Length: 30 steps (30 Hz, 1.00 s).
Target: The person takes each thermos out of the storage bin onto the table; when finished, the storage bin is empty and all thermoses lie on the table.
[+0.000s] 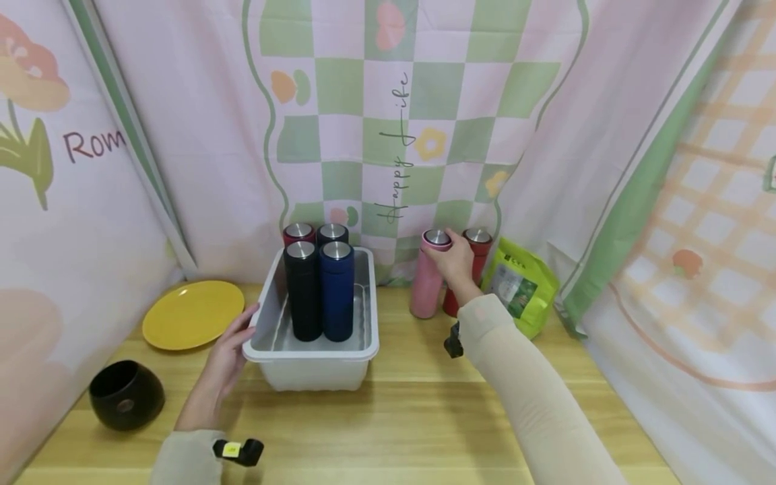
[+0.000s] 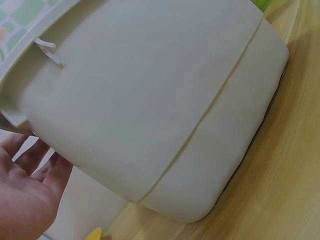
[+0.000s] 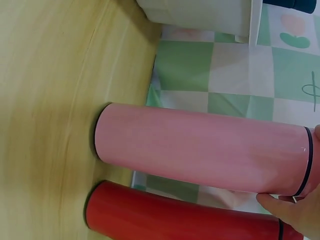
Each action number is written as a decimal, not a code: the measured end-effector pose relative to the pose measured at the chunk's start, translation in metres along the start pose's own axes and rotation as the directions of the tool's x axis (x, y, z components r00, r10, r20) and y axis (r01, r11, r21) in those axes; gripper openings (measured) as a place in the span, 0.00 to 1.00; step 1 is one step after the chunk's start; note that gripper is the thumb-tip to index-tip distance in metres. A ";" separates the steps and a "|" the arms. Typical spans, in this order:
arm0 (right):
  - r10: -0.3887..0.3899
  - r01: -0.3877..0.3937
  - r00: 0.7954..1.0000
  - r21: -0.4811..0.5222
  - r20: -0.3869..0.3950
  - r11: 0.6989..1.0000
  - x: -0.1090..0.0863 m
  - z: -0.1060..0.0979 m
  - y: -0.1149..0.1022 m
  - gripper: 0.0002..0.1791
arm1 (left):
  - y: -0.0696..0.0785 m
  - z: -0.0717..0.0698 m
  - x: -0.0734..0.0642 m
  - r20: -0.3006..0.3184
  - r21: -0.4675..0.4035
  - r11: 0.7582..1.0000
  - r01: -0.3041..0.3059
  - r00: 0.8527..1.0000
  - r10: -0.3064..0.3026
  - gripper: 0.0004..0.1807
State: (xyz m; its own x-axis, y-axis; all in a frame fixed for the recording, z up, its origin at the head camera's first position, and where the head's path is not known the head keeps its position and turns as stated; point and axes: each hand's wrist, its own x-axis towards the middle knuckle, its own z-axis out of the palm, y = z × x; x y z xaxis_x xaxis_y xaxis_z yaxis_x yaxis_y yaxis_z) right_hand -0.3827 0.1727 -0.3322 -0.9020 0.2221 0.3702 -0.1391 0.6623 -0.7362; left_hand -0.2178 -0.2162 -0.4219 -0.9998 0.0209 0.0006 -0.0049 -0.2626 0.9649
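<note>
My right hand (image 1: 456, 263) grips the top of a pink thermos bottle (image 1: 427, 286), which stands upright on the table. Close beside it on the right stands a red thermos bottle (image 1: 480, 250), partly hidden by that hand. With fingers extended, my left hand (image 1: 230, 353) touches the left rim of a light grey plastic bin (image 1: 315, 374). Inside the bin stand a black bottle (image 1: 303, 296) and a blue bottle (image 1: 337, 296) in front. Behind them are a dark red bottle (image 1: 299, 233) and another dark bottle (image 1: 333, 234), mostly hidden.
A bright green pouch (image 1: 539, 289) leans at the right, beyond the red bottle. On the left lie a yellow plate (image 1: 194, 315) and a round black cup (image 1: 136, 404). A printed curtain (image 1: 339, 87) hangs directly behind the table.
</note>
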 end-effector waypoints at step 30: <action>0.056 -0.056 0.998 -0.001 0.032 0.998 0.004 0.001 0.001 0.39 | 0.003 0.001 0.000 -0.006 0.010 1.000 0.025 1.000 -0.025 0.31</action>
State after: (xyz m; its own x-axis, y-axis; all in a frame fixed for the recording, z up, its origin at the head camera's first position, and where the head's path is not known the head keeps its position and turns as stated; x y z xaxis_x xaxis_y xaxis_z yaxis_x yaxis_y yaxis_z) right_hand -0.3869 0.1739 -0.3321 -0.9210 0.2358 0.3101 -0.0881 0.6493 -0.7554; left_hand -0.2177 -0.2156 -0.4188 -0.9995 0.0213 -0.0253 -0.0298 -0.2519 0.9673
